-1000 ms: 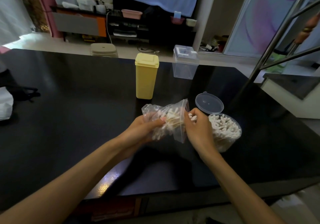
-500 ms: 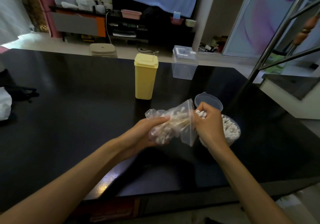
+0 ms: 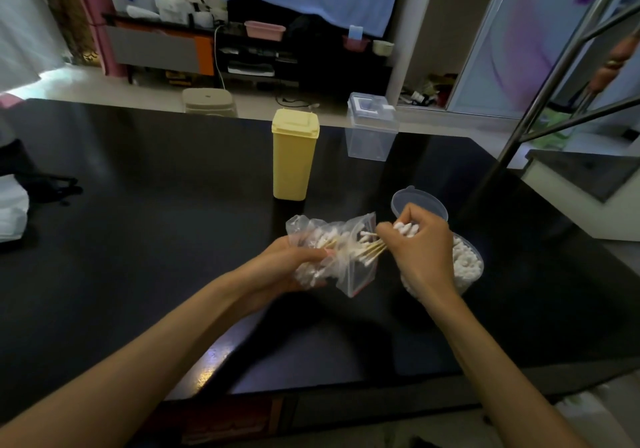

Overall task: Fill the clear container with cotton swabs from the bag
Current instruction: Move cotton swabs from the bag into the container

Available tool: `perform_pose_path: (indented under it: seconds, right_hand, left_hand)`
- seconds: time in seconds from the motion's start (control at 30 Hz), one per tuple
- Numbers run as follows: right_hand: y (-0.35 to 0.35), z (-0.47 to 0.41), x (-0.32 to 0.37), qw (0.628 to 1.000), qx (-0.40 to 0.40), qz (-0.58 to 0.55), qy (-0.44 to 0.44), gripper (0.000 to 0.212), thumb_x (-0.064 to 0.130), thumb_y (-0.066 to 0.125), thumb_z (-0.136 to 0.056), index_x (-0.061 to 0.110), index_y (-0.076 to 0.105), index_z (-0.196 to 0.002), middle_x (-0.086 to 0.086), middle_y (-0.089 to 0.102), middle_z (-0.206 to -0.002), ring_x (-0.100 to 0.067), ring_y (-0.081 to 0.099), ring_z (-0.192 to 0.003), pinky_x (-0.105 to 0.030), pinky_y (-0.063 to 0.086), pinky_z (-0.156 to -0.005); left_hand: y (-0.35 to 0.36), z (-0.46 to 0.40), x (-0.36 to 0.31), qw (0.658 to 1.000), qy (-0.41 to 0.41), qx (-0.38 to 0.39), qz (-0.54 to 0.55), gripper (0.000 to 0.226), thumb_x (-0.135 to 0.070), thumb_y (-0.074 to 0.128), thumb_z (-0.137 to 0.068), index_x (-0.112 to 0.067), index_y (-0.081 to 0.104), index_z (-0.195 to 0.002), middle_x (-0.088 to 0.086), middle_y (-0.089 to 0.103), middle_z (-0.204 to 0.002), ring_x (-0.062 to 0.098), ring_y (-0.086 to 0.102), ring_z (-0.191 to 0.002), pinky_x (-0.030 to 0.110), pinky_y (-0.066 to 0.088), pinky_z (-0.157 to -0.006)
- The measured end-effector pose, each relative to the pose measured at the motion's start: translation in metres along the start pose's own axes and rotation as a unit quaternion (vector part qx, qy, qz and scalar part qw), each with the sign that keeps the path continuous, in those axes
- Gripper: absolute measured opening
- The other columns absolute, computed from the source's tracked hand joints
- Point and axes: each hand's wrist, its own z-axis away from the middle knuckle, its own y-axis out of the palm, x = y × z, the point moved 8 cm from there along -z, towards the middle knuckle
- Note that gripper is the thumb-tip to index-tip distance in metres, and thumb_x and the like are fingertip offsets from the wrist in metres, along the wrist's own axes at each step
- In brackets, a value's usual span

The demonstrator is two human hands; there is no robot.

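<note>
Since before, my right hand point(image 3: 420, 253) has drawn wooden-stemmed cotton swabs point(image 3: 372, 250) out of the crinkly bag point(image 3: 332, 257), gripped by my left hand point(image 3: 294, 264), beside the round clear container point(image 3: 471, 267).

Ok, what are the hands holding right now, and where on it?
The left hand grips the bag around its lower body. The right hand grips a bunch of cotton swabs mid-stick.

The scene is dim, with daylight entering from the far left and brightening the floor point(image 3: 86, 80) there. The glossy black desk point(image 3: 156, 239) carries a small glare patch near its front edge and dark arm shadows. Wide-angle distortion bends the far edges. The right hand point(image 3: 420, 250) is slightly motion-blurred.
</note>
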Motion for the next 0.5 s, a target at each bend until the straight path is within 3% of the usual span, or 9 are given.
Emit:
perform_pose_path:
  seconds: [0.13, 0.23, 0.33, 0.5]
  right_hand:
    - [-0.006, -0.005, -0.002, 1.0, -0.008, -0.027, 0.007, 0.026, 0.003, 0.065, -0.076, 0.007, 0.046, -0.058, -0.008, 0.048, -0.053, -0.017, 0.047, -0.053, -0.036, 0.043, -0.053]
    - [-0.01, -0.007, -0.004, 0.999, -0.031, -0.033, 0.008, 0.023, 0.004, 0.065, -0.078, -0.002, 0.048, -0.063, -0.018, 0.051, -0.058, -0.026, 0.048, -0.057, -0.04, 0.046, -0.055]
    - [-0.018, -0.007, -0.006, 0.997, -0.064, -0.042, 0.007, 0.024, 0.005, 0.064, -0.079, -0.007, 0.048, -0.066, -0.021, 0.051, -0.06, -0.027, 0.048, -0.058, -0.036, 0.045, -0.053]
    - [-0.027, -0.008, -0.008, 0.994, -0.104, -0.034, 0.01, 0.021, 0.006, 0.064, -0.08, 0.003, 0.05, -0.065, -0.002, 0.048, -0.056, -0.011, 0.045, -0.052, -0.013, 0.038, -0.049]
  left_hand:
    - [-0.001, 0.002, -0.001, 0.998, -0.003, 0.002, 0.057, 0.025, -0.004, 0.057, -0.088, -0.013, 0.058, -0.111, 0.009, 0.073, -0.097, 0.018, 0.07, -0.086, 0.034, 0.059, -0.077]
    - [0.002, 0.002, -0.002, 0.997, -0.004, 0.009, 0.077, 0.024, -0.004, 0.057, -0.087, -0.014, 0.059, -0.109, 0.009, 0.072, -0.102, 0.02, 0.069, -0.092, 0.036, 0.057, -0.082]
    - [0.002, 0.001, -0.002, 0.997, 0.002, 0.012, 0.075, 0.024, -0.004, 0.057, -0.087, -0.013, 0.059, -0.109, 0.009, 0.072, -0.104, 0.019, 0.069, -0.093, 0.035, 0.056, -0.084]
    - [-0.007, -0.003, -0.003, 0.999, 0.01, -0.026, 0.017, 0.019, -0.006, 0.063, -0.085, -0.013, 0.064, -0.102, 0.007, 0.075, -0.09, 0.016, 0.071, -0.081, 0.031, 0.059, -0.075]
